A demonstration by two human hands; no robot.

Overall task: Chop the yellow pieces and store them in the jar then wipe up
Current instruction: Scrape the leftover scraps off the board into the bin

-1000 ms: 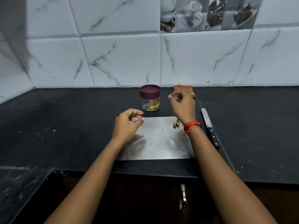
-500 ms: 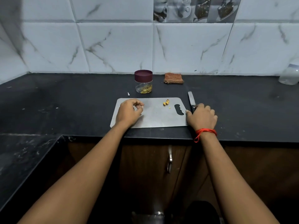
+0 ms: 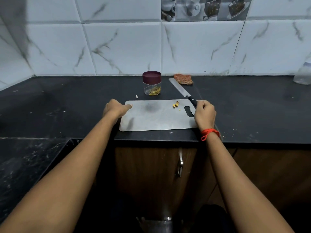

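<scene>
A few small yellow pieces (image 3: 176, 104) lie near the far right corner of the steel cutting board (image 3: 156, 118). My right hand (image 3: 204, 113) grips the black handle of the knife (image 3: 180, 90), whose blade points away to the left, lifted above the counter. My left hand (image 3: 116, 108) rests at the board's far left corner, thumb on the metal. Behind the board stands a clear jar (image 3: 152, 83) with a maroon lid on and yellow bits inside. A folded orange checked cloth (image 3: 183, 79) lies by the wall.
The black counter (image 3: 67, 105) turns a corner at the left and ends in a front edge just below the board. A clear plastic container (image 3: 303, 74) stands at the far right. A small white scrap (image 3: 136, 96) lies left of the jar.
My right hand has closed round the knife handle and raised the knife, blade now angled toward the jar. My left hand slid from the board's surface to its left corner.
</scene>
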